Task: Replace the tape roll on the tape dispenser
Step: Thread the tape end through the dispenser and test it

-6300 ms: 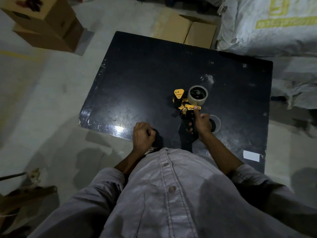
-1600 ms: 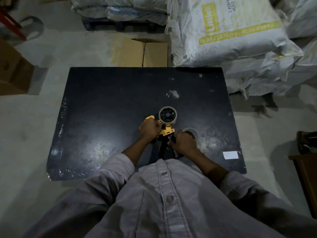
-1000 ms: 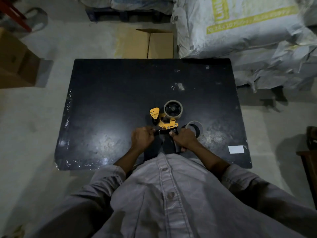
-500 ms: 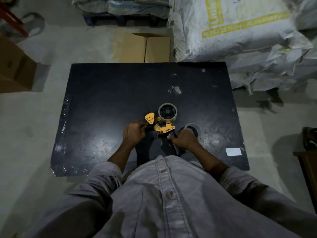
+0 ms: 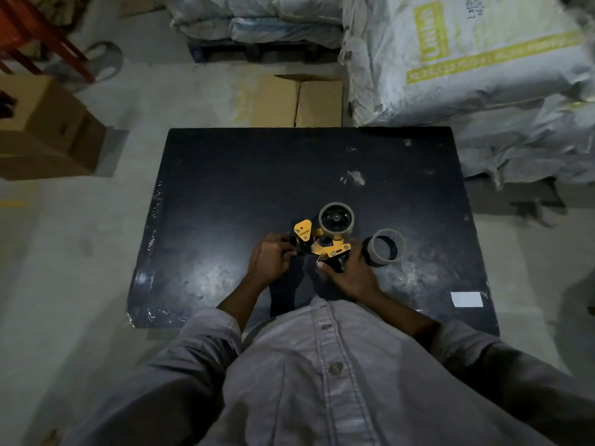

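Observation:
A yellow and black tape dispenser [image 5: 317, 244] lies on its side on the black table [image 5: 225, 188]. A tape roll [image 5: 336, 219] sits on its hub at the far end. My left hand [image 5: 269, 260] curls around the dispenser's left front part by the yellow guard. My right hand [image 5: 349, 273] grips the black handle, which it mostly hides. An empty tape core [image 5: 383, 248] stands on the table just right of my right hand.
A white label [image 5: 467, 299] lies near the table's front right corner. Cardboard boxes [image 5: 297, 101] sit on the floor behind the table and at the left [image 5: 45, 127]. Large white sacks [image 5: 467, 59] are piled at the back right.
My left hand has moved up from the table's near part to the dispenser's front. My right hand stays on the handle. The camera view has shifted slightly.

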`<state>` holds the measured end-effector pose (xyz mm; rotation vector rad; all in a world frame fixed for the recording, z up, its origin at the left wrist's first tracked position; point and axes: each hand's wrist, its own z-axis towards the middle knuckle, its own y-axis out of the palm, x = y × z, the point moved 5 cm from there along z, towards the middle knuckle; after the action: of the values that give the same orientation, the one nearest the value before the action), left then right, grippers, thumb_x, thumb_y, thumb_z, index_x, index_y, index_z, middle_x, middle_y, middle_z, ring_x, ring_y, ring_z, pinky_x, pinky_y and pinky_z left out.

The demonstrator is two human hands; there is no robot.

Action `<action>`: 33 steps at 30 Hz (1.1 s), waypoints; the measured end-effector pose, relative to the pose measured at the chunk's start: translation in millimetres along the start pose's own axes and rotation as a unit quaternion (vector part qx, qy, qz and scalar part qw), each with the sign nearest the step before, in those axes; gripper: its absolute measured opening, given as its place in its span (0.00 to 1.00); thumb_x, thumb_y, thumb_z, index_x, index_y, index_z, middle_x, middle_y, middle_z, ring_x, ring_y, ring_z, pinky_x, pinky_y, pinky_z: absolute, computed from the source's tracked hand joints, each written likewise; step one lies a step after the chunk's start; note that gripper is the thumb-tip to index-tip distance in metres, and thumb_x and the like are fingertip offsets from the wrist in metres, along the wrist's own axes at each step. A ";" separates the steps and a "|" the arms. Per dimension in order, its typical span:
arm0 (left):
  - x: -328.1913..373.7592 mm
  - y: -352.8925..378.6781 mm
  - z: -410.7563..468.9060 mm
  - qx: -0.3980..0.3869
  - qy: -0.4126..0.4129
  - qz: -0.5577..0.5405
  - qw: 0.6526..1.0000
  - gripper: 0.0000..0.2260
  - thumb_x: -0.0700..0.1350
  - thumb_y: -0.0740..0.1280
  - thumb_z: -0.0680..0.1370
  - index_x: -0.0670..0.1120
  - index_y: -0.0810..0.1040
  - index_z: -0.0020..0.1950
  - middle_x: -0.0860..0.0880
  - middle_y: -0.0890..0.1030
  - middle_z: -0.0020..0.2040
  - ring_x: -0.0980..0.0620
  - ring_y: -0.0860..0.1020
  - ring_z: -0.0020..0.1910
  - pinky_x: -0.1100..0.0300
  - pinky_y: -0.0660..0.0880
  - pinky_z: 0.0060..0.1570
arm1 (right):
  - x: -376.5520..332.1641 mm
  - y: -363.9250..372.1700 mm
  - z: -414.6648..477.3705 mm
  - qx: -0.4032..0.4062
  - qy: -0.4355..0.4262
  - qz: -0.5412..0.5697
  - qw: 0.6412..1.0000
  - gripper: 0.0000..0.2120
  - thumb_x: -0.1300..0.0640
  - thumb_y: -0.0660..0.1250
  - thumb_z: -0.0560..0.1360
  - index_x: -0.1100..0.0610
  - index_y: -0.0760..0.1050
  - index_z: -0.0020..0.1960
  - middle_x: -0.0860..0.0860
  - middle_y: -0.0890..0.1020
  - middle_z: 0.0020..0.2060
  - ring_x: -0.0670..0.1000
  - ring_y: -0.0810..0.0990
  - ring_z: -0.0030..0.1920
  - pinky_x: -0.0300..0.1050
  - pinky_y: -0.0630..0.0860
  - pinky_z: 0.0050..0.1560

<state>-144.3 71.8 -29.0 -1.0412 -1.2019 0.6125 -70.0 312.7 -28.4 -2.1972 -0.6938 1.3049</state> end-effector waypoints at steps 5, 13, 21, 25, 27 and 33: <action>-7.6 3.9 -3.0 0.006 -0.006 -0.009 1.000 0.04 0.46 0.78 0.77 0.51 0.92 0.50 0.50 0.88 0.54 0.44 0.83 0.55 0.51 0.83 0.49 | -0.1 -7.0 5.3 -0.005 -0.022 -0.090 0.996 0.51 0.18 0.71 0.73 0.51 0.58 0.79 0.61 0.89 0.61 0.71 0.89 0.59 0.63 0.85 0.55; -9.5 15.8 -27.4 0.018 0.034 -0.008 0.999 0.06 0.40 0.76 0.75 0.50 0.91 0.46 0.53 0.89 0.46 0.46 0.80 0.46 0.57 0.78 0.40 | 3.6 -11.0 8.0 -0.004 -0.018 -0.148 0.989 0.57 0.08 0.61 0.67 0.51 0.57 0.75 0.64 0.90 0.53 0.70 0.90 0.55 0.68 0.86 0.55; -12.5 13.3 -32.8 0.043 0.029 -0.033 0.998 0.11 0.35 0.78 0.72 0.48 0.92 0.51 0.51 0.91 0.52 0.47 0.86 0.54 0.56 0.85 0.45 | 5.5 -12.9 14.2 0.009 0.025 -0.137 0.990 0.61 0.05 0.62 0.60 0.47 0.60 0.76 0.60 0.88 0.60 0.67 0.88 0.62 0.69 0.85 0.62; -16.6 17.0 -32.4 0.038 0.028 -0.031 0.998 0.11 0.36 0.77 0.73 0.49 0.92 0.50 0.52 0.91 0.53 0.47 0.87 0.52 0.53 0.86 0.46 | 3.7 -14.6 17.1 0.009 0.025 -0.162 0.986 0.63 0.04 0.59 0.59 0.48 0.62 0.77 0.59 0.88 0.63 0.66 0.88 0.64 0.67 0.85 0.63; -18.0 20.8 -33.3 0.035 0.035 -0.033 0.998 0.11 0.37 0.76 0.74 0.50 0.92 0.50 0.53 0.91 0.53 0.48 0.87 0.52 0.52 0.86 0.45 | -1.9 -17.6 14.6 0.013 0.019 -0.176 0.984 0.67 0.03 0.58 0.59 0.50 0.60 0.81 0.59 0.88 0.64 0.66 0.88 0.65 0.67 0.85 0.64; -8.8 16.9 -36.2 0.032 0.057 -0.052 0.997 0.11 0.33 0.75 0.71 0.48 0.90 0.46 0.51 0.90 0.51 0.47 0.87 0.51 0.53 0.85 0.47 | -13.8 -24.9 9.3 0.037 0.018 -0.227 0.973 0.71 0.03 0.51 0.62 0.58 0.62 0.83 0.64 0.88 0.62 0.67 0.87 0.66 0.64 0.84 0.64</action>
<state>-110.4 60.2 -48.5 -0.9419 -1.1229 0.5014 -88.4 323.9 -7.6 -1.8501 -1.0404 1.0315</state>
